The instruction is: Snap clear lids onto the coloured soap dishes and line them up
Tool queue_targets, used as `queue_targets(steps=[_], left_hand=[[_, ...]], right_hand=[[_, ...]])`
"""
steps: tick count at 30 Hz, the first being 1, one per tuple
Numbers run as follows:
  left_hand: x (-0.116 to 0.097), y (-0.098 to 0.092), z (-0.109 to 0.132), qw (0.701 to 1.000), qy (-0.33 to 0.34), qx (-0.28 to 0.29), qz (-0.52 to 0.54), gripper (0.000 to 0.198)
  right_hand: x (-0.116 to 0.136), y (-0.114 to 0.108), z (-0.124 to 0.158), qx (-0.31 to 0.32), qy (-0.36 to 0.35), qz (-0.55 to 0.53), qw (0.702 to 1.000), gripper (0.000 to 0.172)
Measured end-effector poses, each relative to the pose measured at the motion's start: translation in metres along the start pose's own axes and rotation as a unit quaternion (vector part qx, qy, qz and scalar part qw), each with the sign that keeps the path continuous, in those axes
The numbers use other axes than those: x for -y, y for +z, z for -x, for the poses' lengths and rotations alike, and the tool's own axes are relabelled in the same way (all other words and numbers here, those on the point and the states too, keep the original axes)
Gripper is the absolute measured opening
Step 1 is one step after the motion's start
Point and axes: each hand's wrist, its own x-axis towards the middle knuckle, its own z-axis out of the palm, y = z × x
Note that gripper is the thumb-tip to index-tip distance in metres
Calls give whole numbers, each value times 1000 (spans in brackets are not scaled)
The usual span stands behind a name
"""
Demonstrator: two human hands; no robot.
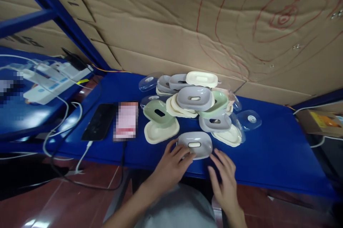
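A grey oval soap dish (204, 146) with a white-filled slot in its middle lies on the blue table in front of me. My left hand (171, 160) has its fingers curled over the dish's left side, with the thumb across the near rim. At the right rim, my right hand (223, 174) is open with fingers apart, its fingertips touching or almost touching the edge. Just beyond sits a green dish (158, 112) with a dark slot, resting partly on a cream tray (161, 133). Another grey dish (214, 123) leans over a second cream tray (230, 135).
A heap of grey, green and cream dishes (195, 96) stands at the back against a cardboard wall (160, 35). Clear lids (250, 120) lie around it. To the left are a black phone (98, 122), a second phone with a lit screen (126, 120), cables and a power strip (50, 87).
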Motion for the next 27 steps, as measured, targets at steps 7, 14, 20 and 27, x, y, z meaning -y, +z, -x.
queue_targets(steps=[7,14,20,27], left_hand=[[-3,0,31,989,-64,-119,52,40],[-9,12,38,988,-80,-132,-12,41],[-5,9,29,999,-40,-15,4,28],[1,-5,27,998,-31,-43,35,38]], right_hand=[[3,-3,-75,181,-131,-2,975,40],[2,-8,-69,107,-151,-8,983,37],[-63,-53,-8,-209,39,112,971,33],[-151,-66,3,-181,141,288,930,44]])
